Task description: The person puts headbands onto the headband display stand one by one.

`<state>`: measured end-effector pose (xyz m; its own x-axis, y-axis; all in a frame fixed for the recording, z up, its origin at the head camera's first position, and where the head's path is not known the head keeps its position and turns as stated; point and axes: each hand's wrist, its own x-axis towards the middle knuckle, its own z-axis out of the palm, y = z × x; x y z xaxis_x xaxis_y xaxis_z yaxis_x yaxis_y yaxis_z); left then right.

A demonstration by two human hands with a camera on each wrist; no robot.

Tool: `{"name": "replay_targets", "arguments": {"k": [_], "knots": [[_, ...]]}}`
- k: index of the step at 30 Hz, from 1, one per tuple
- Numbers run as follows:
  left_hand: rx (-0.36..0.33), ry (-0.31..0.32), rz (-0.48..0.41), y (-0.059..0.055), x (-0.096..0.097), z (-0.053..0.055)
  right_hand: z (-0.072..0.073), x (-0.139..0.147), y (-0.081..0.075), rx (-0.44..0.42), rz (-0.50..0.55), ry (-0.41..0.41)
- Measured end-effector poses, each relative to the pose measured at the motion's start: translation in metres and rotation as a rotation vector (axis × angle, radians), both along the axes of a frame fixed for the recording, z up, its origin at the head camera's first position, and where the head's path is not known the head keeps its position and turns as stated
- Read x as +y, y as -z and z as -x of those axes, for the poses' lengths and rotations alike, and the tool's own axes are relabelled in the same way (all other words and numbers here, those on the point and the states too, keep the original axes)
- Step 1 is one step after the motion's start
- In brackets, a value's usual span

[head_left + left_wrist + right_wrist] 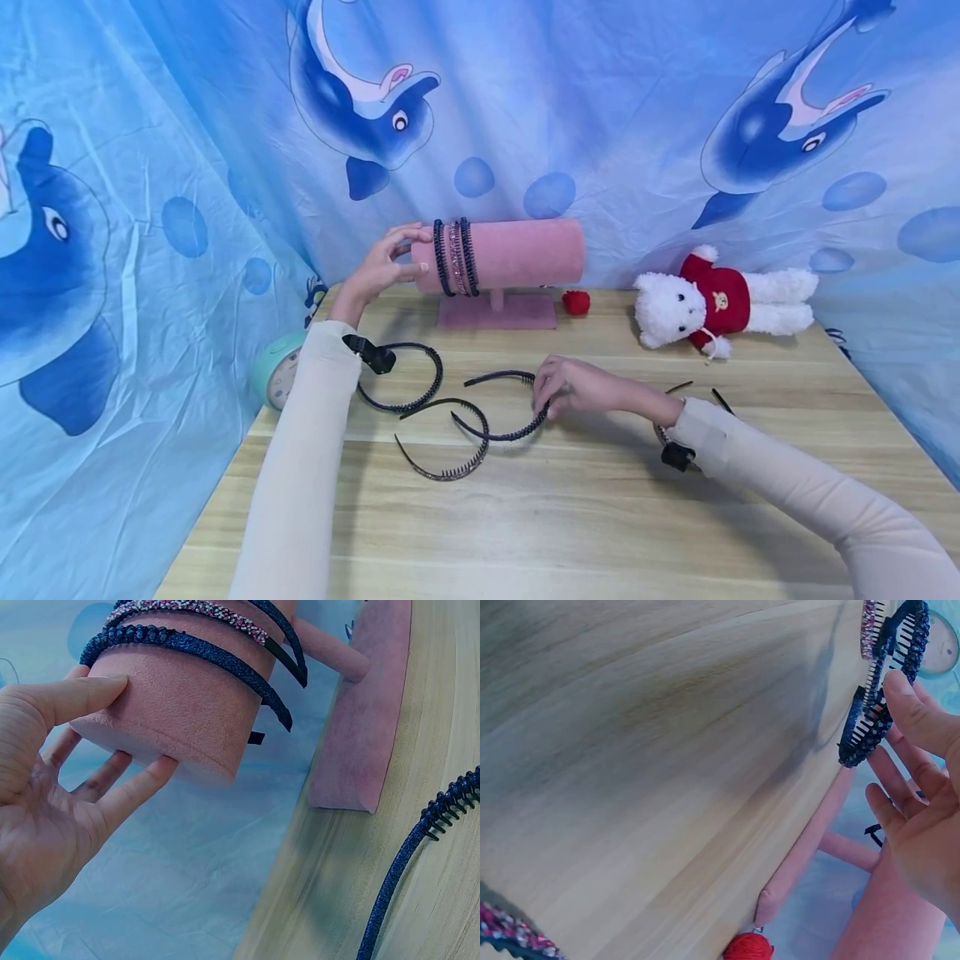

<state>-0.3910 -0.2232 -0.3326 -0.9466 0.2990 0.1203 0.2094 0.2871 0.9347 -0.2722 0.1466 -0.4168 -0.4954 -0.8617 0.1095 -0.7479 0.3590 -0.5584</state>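
A pink padded headband stand [532, 250] carries three headbands near its left end, two dark blue [469, 257] and a glittery pink one [454, 250] between them. My left hand [386, 258] grips that left end, its thumb on the pad and the fingers underneath, as the left wrist view shows. Above the table, my right hand [577, 387] pinches a dark toothed headband [517, 435] at its curved middle, both tips pointing left. Another dark headband [438, 379] lies on the table near my left wrist. A thinner toothed headband [453, 475] lies in front of it.
A white teddy bear [727, 300] in a red shirt lies back right, and a red pompom [576, 302] sits beside the stand's base. A mint-green clock [279, 371] stands at the left edge. Another headband [514, 926] lies by my right wrist. Dolphin-print cloth [600, 100] hangs behind.
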Motion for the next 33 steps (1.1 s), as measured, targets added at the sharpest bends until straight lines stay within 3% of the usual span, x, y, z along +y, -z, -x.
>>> {"name": "replay_targets", "arguments": {"k": [5,16,33], "knots": [[0.003,0.001,0.004,0.001,-0.001,0.000,0.001,-0.001,-0.005,-0.028,0.039,-0.004],[-0.017,0.003,-0.003,-0.001,0.000,-0.001,0.004,-0.004,-0.013,-0.169,0.084,0.102],[-0.007,-0.006,-0.007,0.000,0.000,0.001,0.015,-0.003,-0.015,-0.171,0.183,0.181]]}}
